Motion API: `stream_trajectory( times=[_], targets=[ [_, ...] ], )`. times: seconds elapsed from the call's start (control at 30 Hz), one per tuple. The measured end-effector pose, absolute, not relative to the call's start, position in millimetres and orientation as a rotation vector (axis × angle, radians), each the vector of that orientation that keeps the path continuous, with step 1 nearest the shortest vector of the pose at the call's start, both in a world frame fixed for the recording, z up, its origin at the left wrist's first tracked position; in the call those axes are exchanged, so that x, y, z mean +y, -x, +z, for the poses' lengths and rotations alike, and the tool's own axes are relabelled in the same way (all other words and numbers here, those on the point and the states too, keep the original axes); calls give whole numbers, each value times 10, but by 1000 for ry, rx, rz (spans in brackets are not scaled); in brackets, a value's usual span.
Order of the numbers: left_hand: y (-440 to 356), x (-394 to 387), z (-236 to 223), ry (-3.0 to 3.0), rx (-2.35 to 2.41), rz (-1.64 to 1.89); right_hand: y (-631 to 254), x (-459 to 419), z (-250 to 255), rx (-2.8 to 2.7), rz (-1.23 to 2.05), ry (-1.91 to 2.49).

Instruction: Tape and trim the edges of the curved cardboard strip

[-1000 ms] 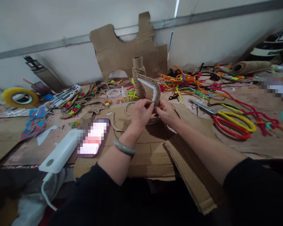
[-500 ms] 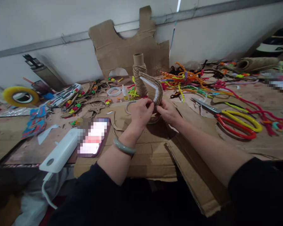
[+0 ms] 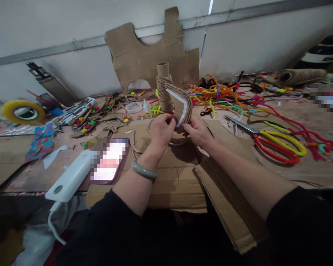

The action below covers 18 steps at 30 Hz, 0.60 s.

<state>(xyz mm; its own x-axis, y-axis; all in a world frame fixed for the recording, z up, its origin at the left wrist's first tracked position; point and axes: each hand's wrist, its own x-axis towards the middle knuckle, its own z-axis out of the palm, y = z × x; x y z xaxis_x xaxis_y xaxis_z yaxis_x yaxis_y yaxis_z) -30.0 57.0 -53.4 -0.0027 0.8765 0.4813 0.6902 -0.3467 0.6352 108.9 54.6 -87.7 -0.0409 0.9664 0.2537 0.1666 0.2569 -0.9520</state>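
At frame centre, the right hand [image 3: 197,131] pinches the cardboard piece [image 3: 179,107] edged with twine [image 3: 188,105]; the left hand [image 3: 161,132] curls beside it, its grip unclear. Even pressure should keep the twine flat.

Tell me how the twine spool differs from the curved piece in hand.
Pose: the spool stands upright behind the hands; the curved piece is held in the right hand.
Shape: the spool is a straight column with a bare tube on top; the curved piece bends along its outer edge.
Colour: the curved piece carries a white strip; none shows on the spool.
Shared: both have brown, twine-like cord.
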Motion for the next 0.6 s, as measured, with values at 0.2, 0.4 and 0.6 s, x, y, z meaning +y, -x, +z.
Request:
stream_trajectory(
  times=[0.2, 0.4, 0.6],
  targets=[
    [275, 538, -547, -2160, 1541, 1303, -1080, 549, -859, -1408, 1058, 1052],
    [242, 532, -578, -2183, 1524, 1238, -1104, 571, -898, -1504, 973, 1098],
    [258, 551, -581, -2126, 1543, 1236, -1103, 578, -916, -1554, 869, 1109]
  ],
)
